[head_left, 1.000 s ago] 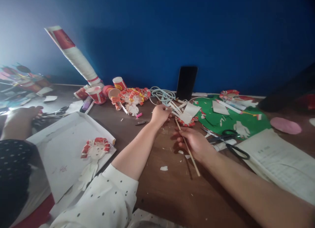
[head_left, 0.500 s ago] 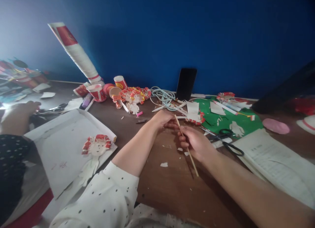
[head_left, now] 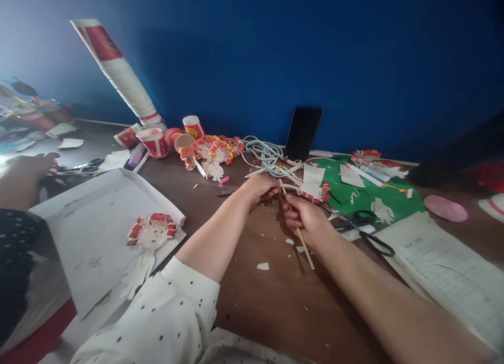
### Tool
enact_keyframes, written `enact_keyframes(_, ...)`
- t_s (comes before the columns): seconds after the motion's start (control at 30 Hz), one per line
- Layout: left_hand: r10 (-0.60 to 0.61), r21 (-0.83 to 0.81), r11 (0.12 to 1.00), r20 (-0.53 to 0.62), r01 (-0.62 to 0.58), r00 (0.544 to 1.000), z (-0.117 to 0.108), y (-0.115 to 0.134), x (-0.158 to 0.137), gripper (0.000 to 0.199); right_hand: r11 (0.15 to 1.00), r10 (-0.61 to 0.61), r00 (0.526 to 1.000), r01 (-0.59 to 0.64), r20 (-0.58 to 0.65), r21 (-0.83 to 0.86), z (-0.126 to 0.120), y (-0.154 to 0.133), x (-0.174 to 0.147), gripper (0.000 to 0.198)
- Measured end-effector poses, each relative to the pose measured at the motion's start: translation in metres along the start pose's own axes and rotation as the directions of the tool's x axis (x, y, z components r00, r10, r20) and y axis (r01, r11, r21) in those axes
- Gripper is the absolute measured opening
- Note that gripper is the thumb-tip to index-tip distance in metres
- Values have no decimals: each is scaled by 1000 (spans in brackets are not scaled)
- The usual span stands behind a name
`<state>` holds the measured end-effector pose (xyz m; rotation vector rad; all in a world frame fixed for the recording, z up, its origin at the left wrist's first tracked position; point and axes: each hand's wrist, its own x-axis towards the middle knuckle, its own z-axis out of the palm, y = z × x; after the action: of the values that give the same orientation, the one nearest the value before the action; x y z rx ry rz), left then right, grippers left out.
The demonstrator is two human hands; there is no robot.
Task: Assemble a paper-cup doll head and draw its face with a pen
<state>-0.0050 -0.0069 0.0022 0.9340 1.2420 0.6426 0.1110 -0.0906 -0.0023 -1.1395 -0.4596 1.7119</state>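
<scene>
My right hand [head_left: 307, 217] is closed around a thin wooden stick [head_left: 302, 242], which slants from its upper tip down toward me. Beside the stick's upper end is my left hand [head_left: 263, 187], its fingers curled together. What those fingers hold, if anything, I cannot make out. Small white paper scraps [head_left: 263, 266] lie on the brown table below the hands. Just past the hands are a white paper piece [head_left: 314, 174] and a red-and-white paper ring [head_left: 315, 193]. Black-handled scissors [head_left: 376, 243] rest to the right of my right wrist.
On the left lie a white box lid [head_left: 106, 217] and a paper doll [head_left: 153, 233]; another person's hand [head_left: 27, 172] is beyond. Paper cups [head_left: 155, 142], a coiled cable [head_left: 262, 153] and a phone [head_left: 304, 133] stand along the wall. Right are green paper [head_left: 334, 178] and printed sheets [head_left: 441, 259].
My left hand's fingers have drawn slightly apart from the stick. The stick's lower end has risen a little in my right hand. The camera view has shifted slightly.
</scene>
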Motion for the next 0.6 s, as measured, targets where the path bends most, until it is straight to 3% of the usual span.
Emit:
enact_keyframes(0.2,-21,-55,998,11,22,1000,2,6,-5,22,986,52,998,-59,44,159,-2,-8,3,25)
enact_keyframes(0.43,-101,-160,979,159,126,982,-10,9,-4,19,991,50,998,-53,30,127,-5,-10,5,30)
enact_keyframes(0.6,-63,-185,978,173,95,983,-13,5,-1,12,996,21,1000,-23,17,82,-5,-9,5,33)
